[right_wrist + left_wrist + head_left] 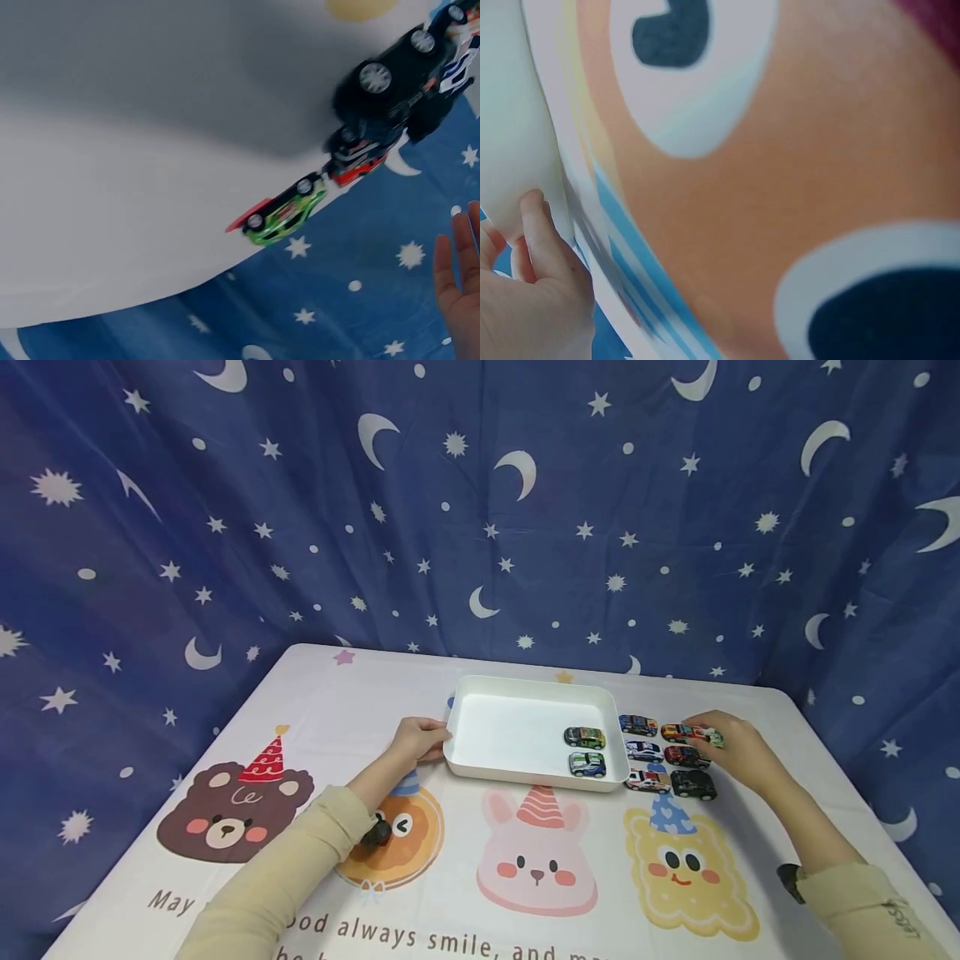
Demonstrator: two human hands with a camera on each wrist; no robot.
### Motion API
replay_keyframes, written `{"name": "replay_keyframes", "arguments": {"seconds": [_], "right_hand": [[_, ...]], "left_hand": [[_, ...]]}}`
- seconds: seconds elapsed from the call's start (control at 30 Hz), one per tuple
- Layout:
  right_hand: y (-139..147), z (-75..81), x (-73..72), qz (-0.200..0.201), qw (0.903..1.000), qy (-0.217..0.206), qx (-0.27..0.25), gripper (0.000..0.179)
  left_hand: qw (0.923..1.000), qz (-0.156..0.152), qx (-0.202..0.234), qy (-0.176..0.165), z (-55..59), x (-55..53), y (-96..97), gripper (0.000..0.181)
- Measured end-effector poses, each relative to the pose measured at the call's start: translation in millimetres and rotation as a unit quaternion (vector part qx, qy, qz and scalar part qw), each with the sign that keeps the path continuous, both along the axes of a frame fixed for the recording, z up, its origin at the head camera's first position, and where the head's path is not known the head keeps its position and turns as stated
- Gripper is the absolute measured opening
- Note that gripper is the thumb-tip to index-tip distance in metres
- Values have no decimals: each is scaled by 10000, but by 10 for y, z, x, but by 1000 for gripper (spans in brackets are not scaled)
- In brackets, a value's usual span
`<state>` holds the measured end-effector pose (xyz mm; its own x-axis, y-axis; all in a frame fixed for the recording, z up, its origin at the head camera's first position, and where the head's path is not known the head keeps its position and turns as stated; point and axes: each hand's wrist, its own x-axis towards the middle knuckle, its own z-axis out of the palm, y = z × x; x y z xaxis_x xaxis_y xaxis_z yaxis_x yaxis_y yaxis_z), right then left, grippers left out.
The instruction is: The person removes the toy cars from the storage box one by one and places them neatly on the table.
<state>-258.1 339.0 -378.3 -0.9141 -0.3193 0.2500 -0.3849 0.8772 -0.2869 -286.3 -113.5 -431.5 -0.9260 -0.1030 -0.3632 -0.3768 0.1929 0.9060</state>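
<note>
My left hand [420, 739] grips the left wall of a white tray [510, 689]. In the left wrist view its thumb and fingers pinch the tray's edge [517, 150]. Inside the tray, at its right end, are a dark toy car [584, 737] and a white-and-green toy car [587, 765]. My right hand [731, 747] is over the right side of a group of toy cars, nearest a green toy car [285, 214] and an orange-red toy car [678, 732]. The right wrist view shows its fingers [444, 262] extended, with nothing between them.
Beside the tray's right wall stand a blue car [638, 725], two white cars [643, 750], a dark red car [686, 756] and a black car [693, 785]. A printed cloth [450, 877] covers the table; a blue starry curtain [465, 527] hangs behind.
</note>
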Motion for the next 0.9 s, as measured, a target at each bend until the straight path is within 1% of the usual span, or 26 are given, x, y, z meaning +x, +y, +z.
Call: {"name": "replay_keyframes", "arguments": {"seconds": [0.13, 0.23, 0.5, 0.6, 0.7, 0.8, 0.9], "right_hand": [[-102, 24, 27, 149, 9998, 138, -45, 27], [-182, 41, 37, 204, 9997, 98, -89, 28], [-341, 82, 32, 175, 9998, 85, -104, 28], [-395, 105, 12, 184, 9998, 23, -110, 28], [-450, 123, -5, 230, 9996, -18, -167, 28], [-504, 124, -31, 345, 9991, -91, -240, 29], [-559, 119, -57, 502, 9982, -172, -294, 29]], "left_hand": [[10000, -12, -63, 47, 1, -12, 13, 28], [9999, 46, -116, 62, 1, -9, 13, 27], [10000, 18, -82, -9, 17, -18, 19, 28], [9999, -19, -77, -65, 35, -23, 16, 28], [9998, -71, 8, -197, 70, -22, 6, 29], [9994, -81, 106, -314, 99, -20, 2, 30], [9993, -79, 144, -351, 107, -17, 5, 30]]}}
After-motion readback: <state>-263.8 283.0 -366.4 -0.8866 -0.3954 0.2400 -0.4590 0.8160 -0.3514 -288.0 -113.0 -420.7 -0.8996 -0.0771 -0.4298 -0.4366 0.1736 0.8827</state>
